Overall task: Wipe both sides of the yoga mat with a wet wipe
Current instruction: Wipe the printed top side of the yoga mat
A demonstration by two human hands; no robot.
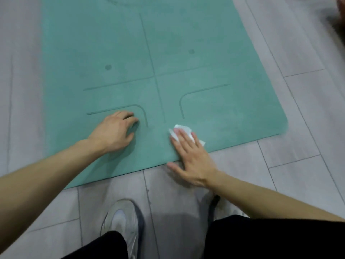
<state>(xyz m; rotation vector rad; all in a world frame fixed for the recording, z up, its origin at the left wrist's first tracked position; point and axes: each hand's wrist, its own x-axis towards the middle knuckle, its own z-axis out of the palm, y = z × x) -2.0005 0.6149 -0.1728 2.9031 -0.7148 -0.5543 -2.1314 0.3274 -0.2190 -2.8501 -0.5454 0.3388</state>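
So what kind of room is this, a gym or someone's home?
Hard to tell: an indoor room, home or studio, with pale grey wood-look plank flooring and a teal rubber yoga mat marked with alignment lines, spread flat on it.

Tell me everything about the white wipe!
The wet wipe is a small, white, crumpled sheet, thin and soft-looking. It lies flat on the green yoga mat, near its close edge. The right hand presses straight fingers on it, hiding its middle, so only its edges peek out.
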